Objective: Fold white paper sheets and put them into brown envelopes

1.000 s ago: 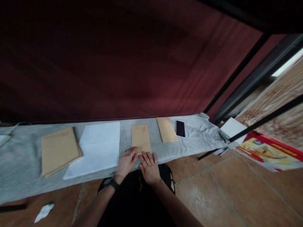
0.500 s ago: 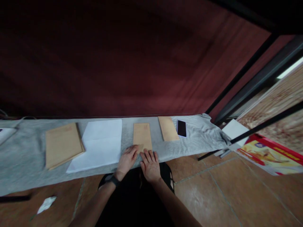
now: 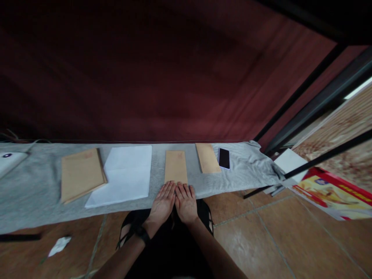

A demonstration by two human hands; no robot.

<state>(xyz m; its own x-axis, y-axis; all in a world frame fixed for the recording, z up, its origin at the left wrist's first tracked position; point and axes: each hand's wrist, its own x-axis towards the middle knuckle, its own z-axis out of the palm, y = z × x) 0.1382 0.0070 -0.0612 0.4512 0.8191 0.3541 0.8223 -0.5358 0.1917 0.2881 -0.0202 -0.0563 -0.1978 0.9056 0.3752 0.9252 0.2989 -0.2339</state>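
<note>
A brown paper envelope (image 3: 176, 166) lies flat on the grey cloth in front of me, its near end under my fingers. My left hand (image 3: 162, 201) rests flat there, fingers stretched out, with a dark band on the wrist. Beside it my right hand (image 3: 186, 203) also lies flat, fingers extended on the near edge of the envelope. The two hands touch or nearly touch at the index fingers and thumbs. To the right is another brown envelope (image 3: 208, 158), slightly turned. White paper sheets (image 3: 129, 174) lie to the left, partly beneath a stack of brown envelopes (image 3: 83, 174).
A phone (image 3: 224, 158) lies right of the second envelope. The grey cloth (image 3: 244, 166) covers a narrow table against a dark red curtain (image 3: 162, 97). At far left sits a white device (image 3: 10, 161) with a cable. A red and yellow box (image 3: 334, 192) stands right, beyond a black metal bar.
My left hand has moved right and back toward me, from across the envelope's near part to flat beside my right hand. The right hand has barely moved.
</note>
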